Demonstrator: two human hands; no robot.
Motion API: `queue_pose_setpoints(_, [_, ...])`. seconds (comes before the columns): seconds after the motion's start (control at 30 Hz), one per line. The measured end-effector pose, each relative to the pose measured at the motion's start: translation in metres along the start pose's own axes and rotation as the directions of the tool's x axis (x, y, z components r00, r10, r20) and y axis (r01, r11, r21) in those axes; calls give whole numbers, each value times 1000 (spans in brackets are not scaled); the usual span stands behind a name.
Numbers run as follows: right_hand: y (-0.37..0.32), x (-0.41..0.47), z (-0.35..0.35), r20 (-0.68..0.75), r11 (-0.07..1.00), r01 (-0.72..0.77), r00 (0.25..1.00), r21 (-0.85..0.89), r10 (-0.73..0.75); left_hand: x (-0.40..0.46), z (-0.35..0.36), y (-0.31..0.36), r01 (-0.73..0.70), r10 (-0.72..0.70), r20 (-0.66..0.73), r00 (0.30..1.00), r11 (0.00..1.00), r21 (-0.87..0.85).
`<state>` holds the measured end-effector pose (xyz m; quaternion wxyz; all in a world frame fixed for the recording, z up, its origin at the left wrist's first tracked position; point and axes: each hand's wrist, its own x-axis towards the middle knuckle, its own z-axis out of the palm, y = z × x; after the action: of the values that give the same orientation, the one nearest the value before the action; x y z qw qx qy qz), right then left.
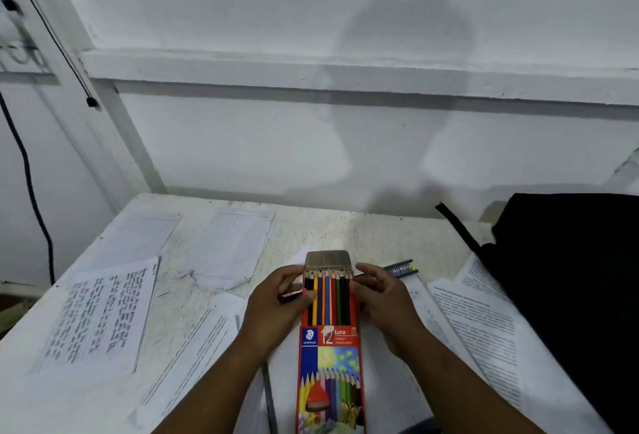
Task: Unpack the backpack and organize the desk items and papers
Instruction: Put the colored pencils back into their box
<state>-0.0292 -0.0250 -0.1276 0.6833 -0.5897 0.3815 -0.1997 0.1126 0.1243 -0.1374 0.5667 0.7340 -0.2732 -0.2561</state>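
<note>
A red box of coloured pencils (pixel 328 357) lies lengthwise on the desk in front of me, its top flap open and the pencil tips showing. My left hand (pixel 276 305) grips the box's left edge near the open end, thumb over the pencils. My right hand (pixel 380 298) holds the right edge, fingers curled by the flap. The black backpack (pixel 570 278) stands at the right of the desk. Printed papers (pixel 100 316) lie spread over the desk on both sides.
A small blue and yellow eraser (pixel 403 268) lies just beyond my right hand. A dark pencil (pixel 269 399) rests on the papers under my left forearm. Lined sheets (pixel 231 243) lie at the back near the white wall. A black cable (pixel 31 191) hangs at the left.
</note>
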Motion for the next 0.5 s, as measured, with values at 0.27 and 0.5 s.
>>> queue_pose_setpoints(0.27, [2,-14,-10,-98,999,42,994,25,-40,5,18,14,106,-107,10,994,962,-252])
queue_pose_setpoints(0.5, [5,-23,-16,-140,994,86,986,-64,-94,3,38,22,104,-96,49,994,974,-203])
